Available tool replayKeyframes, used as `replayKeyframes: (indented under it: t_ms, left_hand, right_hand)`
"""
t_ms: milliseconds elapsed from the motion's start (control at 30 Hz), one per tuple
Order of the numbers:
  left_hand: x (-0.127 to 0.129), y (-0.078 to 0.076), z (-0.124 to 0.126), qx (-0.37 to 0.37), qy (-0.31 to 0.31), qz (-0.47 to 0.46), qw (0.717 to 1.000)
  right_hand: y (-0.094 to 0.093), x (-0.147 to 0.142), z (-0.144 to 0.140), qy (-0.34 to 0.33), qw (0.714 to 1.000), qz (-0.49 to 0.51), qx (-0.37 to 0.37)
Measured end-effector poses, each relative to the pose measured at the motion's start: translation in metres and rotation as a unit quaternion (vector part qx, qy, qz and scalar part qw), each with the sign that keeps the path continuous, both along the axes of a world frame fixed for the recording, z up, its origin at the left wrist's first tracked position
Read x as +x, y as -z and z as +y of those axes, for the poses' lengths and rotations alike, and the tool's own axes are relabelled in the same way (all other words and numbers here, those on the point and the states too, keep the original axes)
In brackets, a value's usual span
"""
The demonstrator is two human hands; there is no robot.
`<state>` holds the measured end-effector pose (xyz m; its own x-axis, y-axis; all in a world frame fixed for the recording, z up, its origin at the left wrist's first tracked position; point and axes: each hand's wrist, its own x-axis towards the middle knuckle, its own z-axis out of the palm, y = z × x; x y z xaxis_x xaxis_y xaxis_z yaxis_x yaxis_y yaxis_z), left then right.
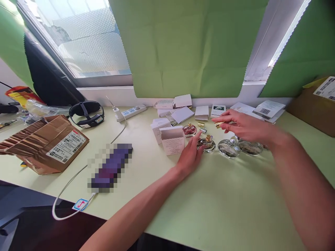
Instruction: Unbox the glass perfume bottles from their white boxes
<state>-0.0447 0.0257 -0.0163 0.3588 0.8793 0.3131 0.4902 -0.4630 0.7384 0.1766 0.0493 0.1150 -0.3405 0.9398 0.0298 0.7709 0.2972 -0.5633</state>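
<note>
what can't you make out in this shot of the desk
Head view only:
- Purple oblong item: pixelated over, identity unreadable.
- Small gold cap at the right hand: motion-blurred; grip unclear.
- Round clear glass bottle: partly hidden behind the right hand's wrist.
- Brown cardboard box: cut off by the right edge.
- Label print on torn brown parcel: too small.

Home packing desk (pixel 222 209), window (pixel 86 38), shipping cartons (pixel 47 143), power strip (pixel 131 112)
</note>
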Motion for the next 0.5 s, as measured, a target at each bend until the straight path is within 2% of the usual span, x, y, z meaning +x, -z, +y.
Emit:
replayKeyframes:
  t_ms: [167, 400, 500]
  left_hand:
    - [-0.001, 0.003, 0.003, 0.01, 0.004, -0.011, 1.0]
    - [-0.002, 0.004, 0.004, 0.018, 0.012, -0.022, 1.0]
    - [-0.002, 0.004, 0.004, 0.018, 0.01, -0.022, 1.0]
  right_hand:
    - [0.01, -0.015, -0.004, -0.048, 0.998, -0.011, 0.036]
    - [0.016, -0.024, 0.004, -0.098, 0.994, -0.045, 0.017]
    - [0.015, -0.021, 0.002, -0.097, 0.994, -0.052, 0.022]
